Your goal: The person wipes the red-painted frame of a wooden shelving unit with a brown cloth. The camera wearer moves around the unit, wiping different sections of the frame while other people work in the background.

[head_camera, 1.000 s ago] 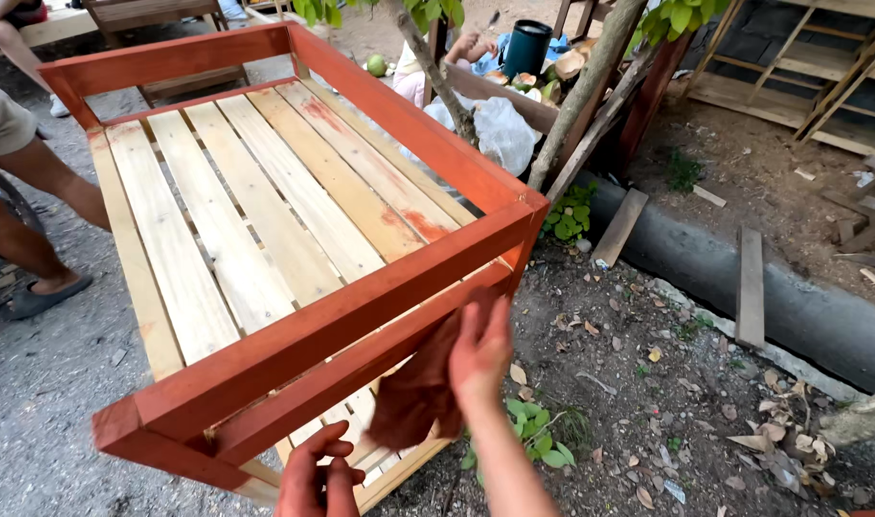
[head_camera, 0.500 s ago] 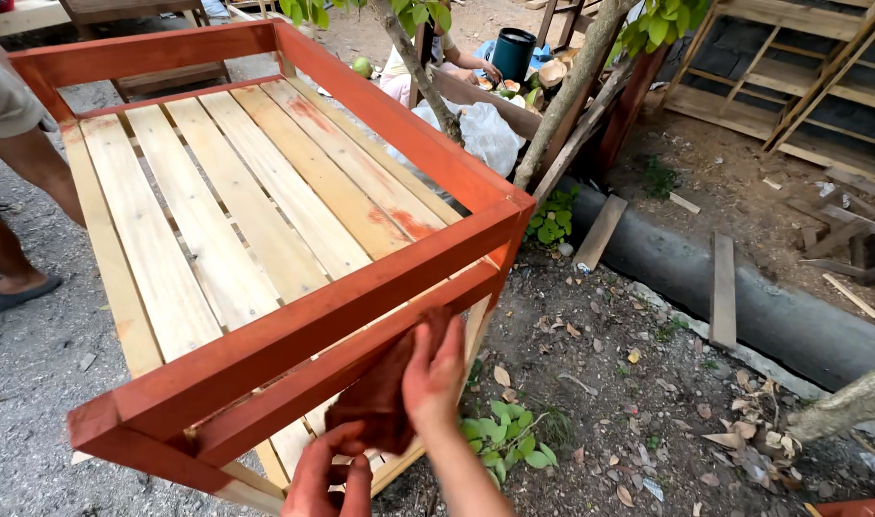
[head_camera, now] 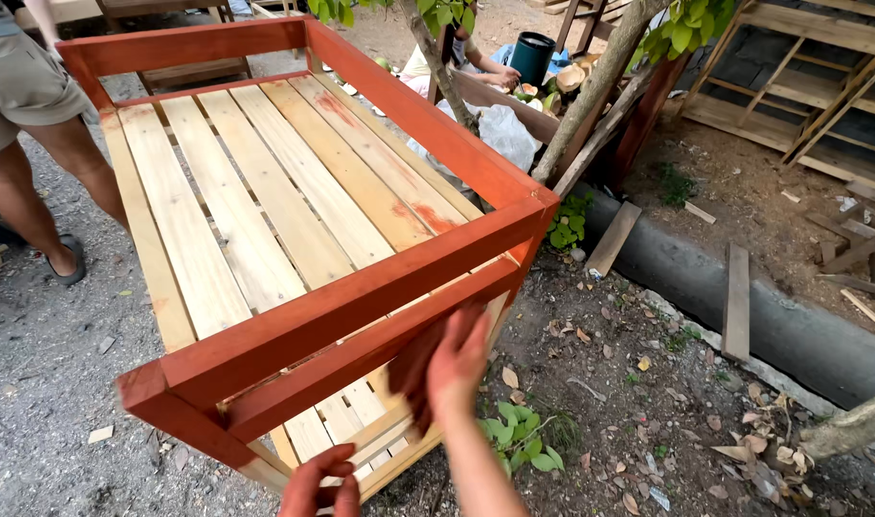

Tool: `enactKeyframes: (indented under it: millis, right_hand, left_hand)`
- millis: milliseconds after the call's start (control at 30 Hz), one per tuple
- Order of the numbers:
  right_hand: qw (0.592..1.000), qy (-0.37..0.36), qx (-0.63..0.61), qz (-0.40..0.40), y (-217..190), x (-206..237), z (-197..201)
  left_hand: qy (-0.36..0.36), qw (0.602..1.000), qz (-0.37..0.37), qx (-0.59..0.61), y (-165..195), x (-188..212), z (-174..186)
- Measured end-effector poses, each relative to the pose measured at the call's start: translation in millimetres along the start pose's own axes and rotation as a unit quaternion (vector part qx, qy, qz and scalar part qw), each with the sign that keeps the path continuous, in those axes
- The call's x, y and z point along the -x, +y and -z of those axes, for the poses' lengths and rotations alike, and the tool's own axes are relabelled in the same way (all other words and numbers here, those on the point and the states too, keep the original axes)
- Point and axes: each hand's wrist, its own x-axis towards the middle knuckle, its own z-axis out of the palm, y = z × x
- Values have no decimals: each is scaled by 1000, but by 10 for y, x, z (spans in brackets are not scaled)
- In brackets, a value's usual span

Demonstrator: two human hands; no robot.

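A wooden slatted frame [head_camera: 361, 287] with red-stained rails and bare pale slats stands tilted on the ground before me. My right hand [head_camera: 459, 367] presses a dark red-brown cloth [head_camera: 410, 371] against the frame's lower red rail [head_camera: 341, 359], near its right corner post. My left hand [head_camera: 320, 485], stained red, sits at the bottom edge of the view with fingers curled, touching the lowest slat's edge. It holds nothing that I can see.
A person's bare legs and sandal [head_camera: 35, 191] stand at the frame's far left. Another person's arm [head_camera: 490, 75] shows behind, by a dark bucket [head_camera: 533, 56] and white bag [head_camera: 504, 134]. Tree trunks [head_camera: 600, 86], a concrete kerb [head_camera: 772, 325] and loose planks [head_camera: 738, 299] lie to the right.
My right hand with the cloth slid left along the lower rail, then back to the right. My left hand stayed low at the frame's bottom edge. The view shifted slightly.
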Motion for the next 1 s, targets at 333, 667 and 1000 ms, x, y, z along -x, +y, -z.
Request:
enactKeyframes:
  millis: [333, 667, 1000]
  right_hand:
    - [991, 22, -97, -91, 81, -190, 75]
    - [996, -21, -81, -34, 75, -64, 35]
    - [972, -19, -230, -51, 19, -91, 48]
  left_hand:
    - [-53, 997, 26, -41, 560, 161, 12]
    - [-59, 997, 29, -28, 641, 216, -53]
    - [-60, 996, 61, -30, 807, 240, 84]
